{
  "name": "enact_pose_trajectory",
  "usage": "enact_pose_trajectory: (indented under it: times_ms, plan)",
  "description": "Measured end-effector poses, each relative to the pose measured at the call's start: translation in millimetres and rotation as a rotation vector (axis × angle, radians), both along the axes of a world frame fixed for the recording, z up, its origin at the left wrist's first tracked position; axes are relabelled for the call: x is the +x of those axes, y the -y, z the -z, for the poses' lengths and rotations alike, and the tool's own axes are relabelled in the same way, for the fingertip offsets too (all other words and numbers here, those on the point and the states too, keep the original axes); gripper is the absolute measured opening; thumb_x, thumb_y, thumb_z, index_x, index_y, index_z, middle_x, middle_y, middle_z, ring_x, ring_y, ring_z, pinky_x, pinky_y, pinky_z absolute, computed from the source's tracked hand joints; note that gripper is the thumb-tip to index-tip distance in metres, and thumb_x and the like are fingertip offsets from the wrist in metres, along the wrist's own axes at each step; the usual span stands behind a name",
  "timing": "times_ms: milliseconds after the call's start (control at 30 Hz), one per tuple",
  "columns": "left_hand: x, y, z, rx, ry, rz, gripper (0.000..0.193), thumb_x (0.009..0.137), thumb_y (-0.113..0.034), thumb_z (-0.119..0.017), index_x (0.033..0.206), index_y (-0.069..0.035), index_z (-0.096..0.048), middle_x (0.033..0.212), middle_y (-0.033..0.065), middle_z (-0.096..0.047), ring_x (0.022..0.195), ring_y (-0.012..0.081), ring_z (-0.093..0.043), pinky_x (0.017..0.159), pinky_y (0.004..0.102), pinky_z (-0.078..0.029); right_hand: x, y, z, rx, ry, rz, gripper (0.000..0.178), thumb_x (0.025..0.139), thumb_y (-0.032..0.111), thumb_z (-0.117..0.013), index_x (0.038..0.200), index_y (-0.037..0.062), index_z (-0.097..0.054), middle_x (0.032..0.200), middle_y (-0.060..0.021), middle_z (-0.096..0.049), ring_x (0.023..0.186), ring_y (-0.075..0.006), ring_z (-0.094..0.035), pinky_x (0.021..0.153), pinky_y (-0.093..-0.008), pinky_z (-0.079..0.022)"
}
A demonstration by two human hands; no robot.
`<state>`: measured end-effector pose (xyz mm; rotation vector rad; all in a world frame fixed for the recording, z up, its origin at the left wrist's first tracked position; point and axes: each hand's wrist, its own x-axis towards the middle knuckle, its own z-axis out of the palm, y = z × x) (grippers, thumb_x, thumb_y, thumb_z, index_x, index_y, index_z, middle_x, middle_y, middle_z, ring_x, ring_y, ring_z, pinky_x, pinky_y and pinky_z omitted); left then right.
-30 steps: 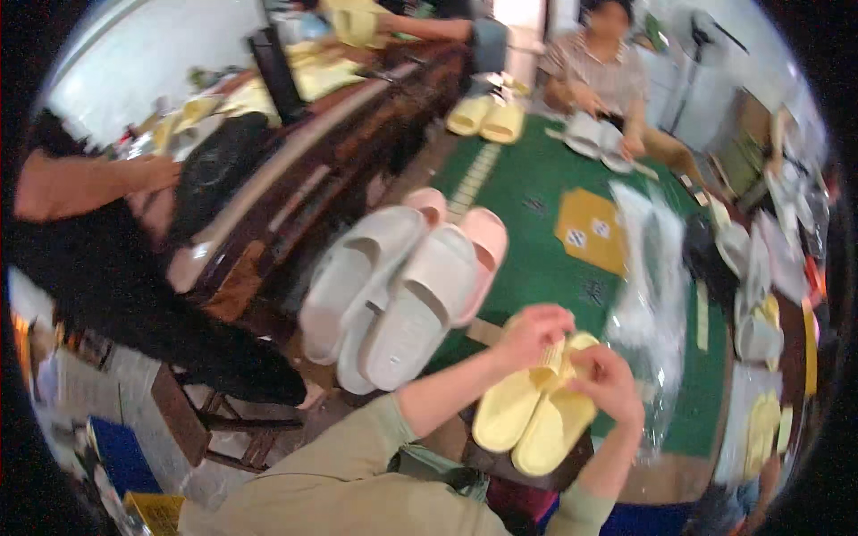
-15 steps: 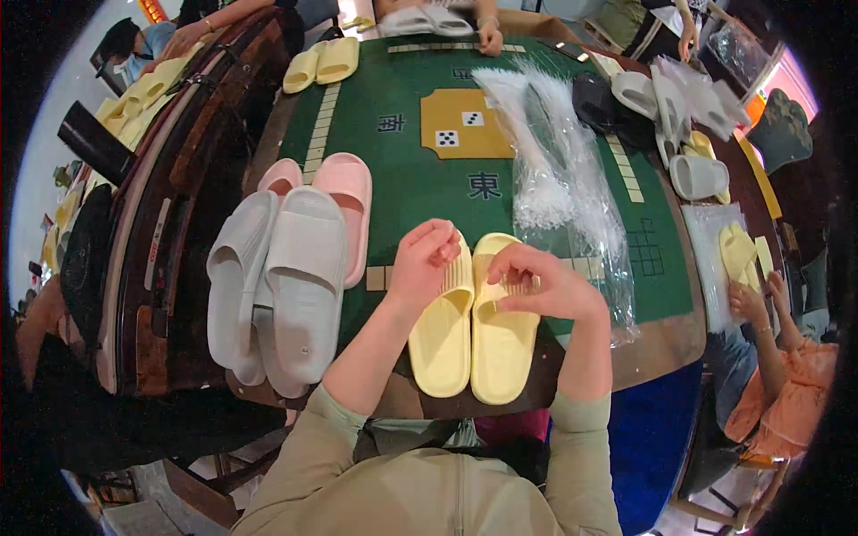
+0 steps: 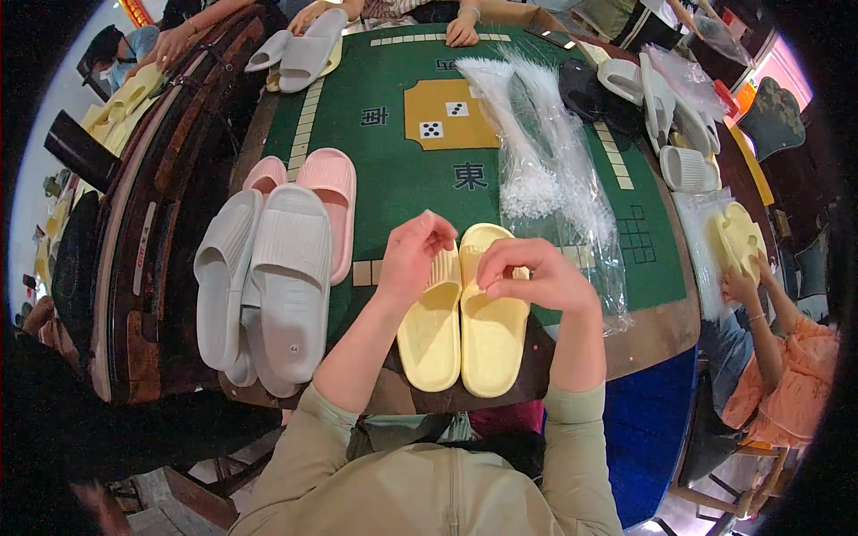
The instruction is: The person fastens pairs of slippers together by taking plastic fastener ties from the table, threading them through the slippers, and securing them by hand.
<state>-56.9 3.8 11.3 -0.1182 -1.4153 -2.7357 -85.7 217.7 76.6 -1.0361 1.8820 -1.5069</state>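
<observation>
A pair of pale yellow slippers [image 3: 494,344] lies side by side at the table's near edge, toes pointing away from me. Over the left slipper's ribbed strap hovers my left hand [image 3: 413,257], its fingers curled and the fingertips pinched together. My right hand [image 3: 541,275] is above the right slipper's strap, thumb and forefinger bent toward each other in a pinch. Whatever lies between the fingertips of either hand is too small to make out. Beyond the right hand, bundles of thin white plastic strands [image 3: 536,192] lie in a clear bag [image 3: 603,268].
Stacked grey slippers [image 3: 290,281] and pink slippers [image 3: 329,205] stand to my left on the green table mat [image 3: 375,192]. Across the table, a person's hand rests near grey slippers [image 3: 308,54]. A co-worker at right holds a yellow slipper [image 3: 737,237]. A black bag [image 3: 585,94] lies far right.
The far person's grey slippers have gone from the far middle to the far left, onto the yellow pair. My right thumb and forefinger have drawn closer together. The view has shifted slightly.
</observation>
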Motion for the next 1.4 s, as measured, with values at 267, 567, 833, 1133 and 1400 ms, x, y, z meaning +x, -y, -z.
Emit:
enact_pose_trajectory:
  times_ms: [267,567,833,1133,1400]
  plan:
    - [6.5,-6.1,-4.9,-0.343,-0.149,0.096,0.020,0.095,-0.018,-0.055,0.101,-0.001,-0.063,0.097,0.0021,-0.060,0.091,0.0101,-0.055,0.084,0.0261,-0.043,1.2,18.1,12.3,-0.338,0.023,0.469,0.017,0.088,-0.001,-0.058,0.103,-0.0004,-0.066,0.094,-0.0041,-0.060,0.087,-0.0106,-0.055,0.077,-0.0227,-0.043]
    - [6.9,-11.7,-6.3,-0.269,0.016,0.034,0.023,0.089,-0.006,-0.063,0.110,0.001,-0.062,0.101,0.0031,-0.064,0.092,0.0103,-0.059,0.084,0.0243,-0.047,9.3,45.0,33.4,-0.333,0.027,0.577,0.024,0.087,0.002,-0.064,0.110,0.0019,-0.059,0.087,0.0021,-0.060,0.076,-0.0051,-0.055,0.070,-0.0200,-0.046]
    - [2.2,-10.7,0.8,-0.155,0.055,-0.107,0.016,0.092,-0.014,-0.062,0.100,-0.001,-0.064,0.088,-0.0017,-0.062,0.081,0.0062,-0.055,0.076,0.0215,-0.045,5.6,40.0,34.5,-0.174,0.134,0.557,0.010,0.085,0.009,-0.068,0.090,0.0017,-0.063,0.077,0.0046,-0.060,0.069,-0.0026,-0.053,0.063,-0.0190,-0.044]
    - [6.7,-18.0,-3.8,-0.416,0.042,-0.104,0.015,0.091,-0.010,-0.062,0.101,-0.001,-0.065,0.092,-0.0006,-0.063,0.083,0.0058,-0.055,0.074,0.0208,-0.045,3.6,42.2,39.2,-0.195,0.166,0.629,0.008,0.087,0.009,-0.065,0.085,0.0010,-0.063,0.074,0.0051,-0.059,0.067,-0.0020,-0.051,0.061,-0.0190,-0.042]
    - [4.4,-19.0,1.9,-0.309,0.067,-0.147,0.016,0.092,-0.011,-0.060,0.102,0.001,-0.064,0.092,-0.0009,-0.063,0.082,0.0055,-0.055,0.074,0.0205,-0.045,2.4,38.6,38.9,-0.202,0.157,0.570,0.007,0.087,0.008,-0.064,0.087,0.0017,-0.062,0.076,0.0057,-0.058,0.069,-0.0018,-0.051,0.062,-0.0190,-0.042]
